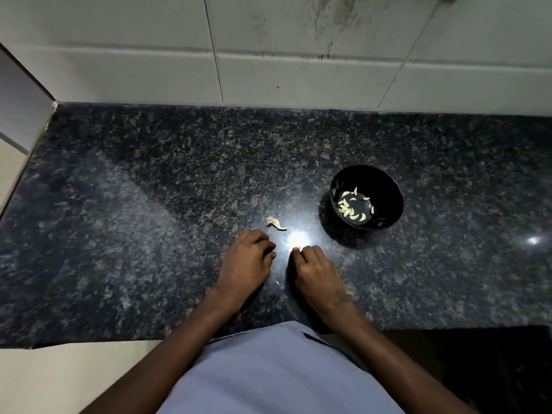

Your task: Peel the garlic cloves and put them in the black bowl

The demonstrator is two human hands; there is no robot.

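- One black bowl (366,198) is seen on the table (149,219), beyond the right hand (316,270) and off to its right, well apart from it.
- Peeled garlic cloves (351,209) are gathered on the bowl's floor, mostly toward its left side; roughly fifteen can be counted, though the small ones blur together and an exact count cannot be given.
- One pale scrap, an unpeeled clove or its skin (276,224), is seen on the table just beyond the left hand (248,261), not touched by it.
- Two hands are seen, set side by side with a gap between them and a bright glare spot on the table past that gap.
- The left hand is rested knuckles-up on the table with fingers curled under; whether anything is held beneath cannot be told.
- The right hand is likewise curled, thumb tip against the forefinger as in a pinch; whether something is held there cannot be told.
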